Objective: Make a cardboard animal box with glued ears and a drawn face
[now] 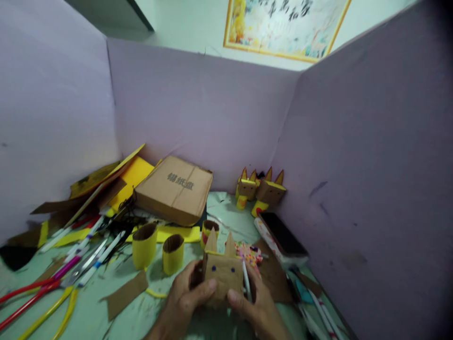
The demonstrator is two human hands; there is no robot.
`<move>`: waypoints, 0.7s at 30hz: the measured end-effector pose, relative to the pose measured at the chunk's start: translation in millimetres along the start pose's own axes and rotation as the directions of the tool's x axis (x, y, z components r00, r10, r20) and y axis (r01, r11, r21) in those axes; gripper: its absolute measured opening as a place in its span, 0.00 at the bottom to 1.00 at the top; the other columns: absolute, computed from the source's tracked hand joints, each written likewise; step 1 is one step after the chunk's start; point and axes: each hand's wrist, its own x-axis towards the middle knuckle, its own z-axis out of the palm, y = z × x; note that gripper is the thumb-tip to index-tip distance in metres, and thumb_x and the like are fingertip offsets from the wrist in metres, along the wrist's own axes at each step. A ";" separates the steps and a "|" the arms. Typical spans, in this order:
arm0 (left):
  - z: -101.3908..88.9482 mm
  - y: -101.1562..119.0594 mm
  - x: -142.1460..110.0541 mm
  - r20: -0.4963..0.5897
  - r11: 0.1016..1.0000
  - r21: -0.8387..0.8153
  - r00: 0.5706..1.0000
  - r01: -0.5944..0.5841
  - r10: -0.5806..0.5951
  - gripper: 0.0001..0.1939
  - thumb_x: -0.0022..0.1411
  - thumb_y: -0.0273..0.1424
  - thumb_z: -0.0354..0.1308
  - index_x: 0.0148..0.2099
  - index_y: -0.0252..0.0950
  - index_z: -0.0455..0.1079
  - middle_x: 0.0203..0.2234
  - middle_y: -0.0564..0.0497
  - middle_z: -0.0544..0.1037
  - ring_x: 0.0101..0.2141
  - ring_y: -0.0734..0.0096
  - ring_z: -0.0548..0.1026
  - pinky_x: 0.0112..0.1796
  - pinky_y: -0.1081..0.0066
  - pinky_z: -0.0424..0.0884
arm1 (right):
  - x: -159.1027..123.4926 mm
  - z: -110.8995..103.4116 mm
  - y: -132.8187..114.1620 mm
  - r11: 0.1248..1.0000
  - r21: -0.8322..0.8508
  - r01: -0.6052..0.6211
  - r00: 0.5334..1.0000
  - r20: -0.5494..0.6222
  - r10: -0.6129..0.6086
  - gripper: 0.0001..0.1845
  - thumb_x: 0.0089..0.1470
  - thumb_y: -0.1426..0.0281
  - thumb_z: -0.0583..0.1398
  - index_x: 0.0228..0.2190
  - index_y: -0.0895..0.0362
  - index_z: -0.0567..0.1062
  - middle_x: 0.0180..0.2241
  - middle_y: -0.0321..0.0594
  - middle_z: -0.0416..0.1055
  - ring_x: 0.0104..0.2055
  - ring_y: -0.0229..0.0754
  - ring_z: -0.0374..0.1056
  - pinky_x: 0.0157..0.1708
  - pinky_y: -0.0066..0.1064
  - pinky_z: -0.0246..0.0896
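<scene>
Between my two hands is a small brown cardboard animal head (223, 276) with two pointed ears and two blue dot eyes. My left hand (189, 293) grips its left side, thumb on the front. My right hand (260, 302) grips the other side, with a white pen (247, 281) tucked along its fingers. Just left of the hands, two yellow-covered cardboard tubes (173, 255) stand upright. Another yellow tube (209, 231) with a red mark stands partly hidden behind the head.
Scissors (83, 267) and several markers lie at left. A cardboard box (175, 189) and yellow sheets (132, 177) are behind. Finished-looking eared figures (271, 191) stand in the back right corner, near a phone (283, 231). Purple panels (198, 113) enclose the table.
</scene>
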 end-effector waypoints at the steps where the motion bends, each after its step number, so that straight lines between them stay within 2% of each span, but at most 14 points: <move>1: -0.8 -2.3 1.3 0.016 1.000 -0.021 1.000 0.003 -0.003 0.27 0.49 0.42 0.64 0.48 0.32 0.68 0.42 0.41 0.78 0.45 0.48 0.73 0.45 0.56 0.68 | 1.9 -0.5 5.9 1.000 0.004 0.005 1.000 -0.009 -0.005 0.43 0.35 0.56 0.70 0.52 0.56 0.66 0.51 0.51 0.69 0.55 0.61 0.61 0.48 0.46 0.63; 4: -1.2 -5.9 1.8 0.043 0.998 -0.060 0.999 -0.003 0.005 0.32 0.47 0.43 0.65 0.52 0.34 0.65 0.46 0.40 0.76 0.48 0.45 0.71 0.47 0.55 0.66 | 6.3 1.8 18.1 0.994 0.103 0.041 0.999 0.027 -0.044 0.46 0.33 0.52 0.69 0.53 0.56 0.65 0.50 0.51 0.70 0.54 0.61 0.63 0.50 0.48 0.60; 8: 4.3 -1.6 -4.6 0.008 0.998 -0.046 0.999 0.037 -0.037 0.38 0.46 0.41 0.66 0.57 0.34 0.59 0.49 0.40 0.74 0.50 0.46 0.70 0.49 0.57 0.65 | 3.8 9.4 17.1 0.983 0.179 0.048 0.998 0.042 -0.056 0.50 0.32 0.52 0.70 0.55 0.55 0.62 0.50 0.51 0.70 0.53 0.60 0.64 0.51 0.49 0.58; 15: 10.8 3.2 1.4 -0.003 0.998 0.059 0.999 -0.033 0.033 0.33 0.44 0.42 0.66 0.51 0.33 0.65 0.41 0.43 0.78 0.43 0.47 0.74 0.44 0.59 0.69 | 5.1 11.0 16.0 0.971 0.235 -0.035 0.999 0.021 0.031 0.50 0.30 0.54 0.71 0.53 0.57 0.63 0.44 0.50 0.74 0.48 0.58 0.68 0.48 0.48 0.61; 18: 9.3 1.5 2.5 0.029 1.000 0.009 0.999 -0.020 0.020 0.34 0.42 0.41 0.67 0.51 0.33 0.65 0.41 0.42 0.78 0.44 0.46 0.74 0.44 0.57 0.68 | 5.8 9.9 14.2 0.970 0.241 -0.026 1.000 0.009 0.024 0.48 0.29 0.57 0.71 0.52 0.56 0.64 0.42 0.49 0.75 0.46 0.58 0.70 0.46 0.47 0.63; 21: 6.6 -0.3 -0.5 0.083 0.995 -0.098 0.997 0.005 0.003 0.35 0.44 0.41 0.66 0.53 0.34 0.64 0.45 0.41 0.76 0.47 0.45 0.72 0.46 0.56 0.67 | 4.8 9.2 10.8 0.968 0.252 -0.006 1.000 0.021 0.001 0.47 0.31 0.60 0.71 0.53 0.56 0.63 0.42 0.48 0.76 0.45 0.58 0.70 0.44 0.46 0.64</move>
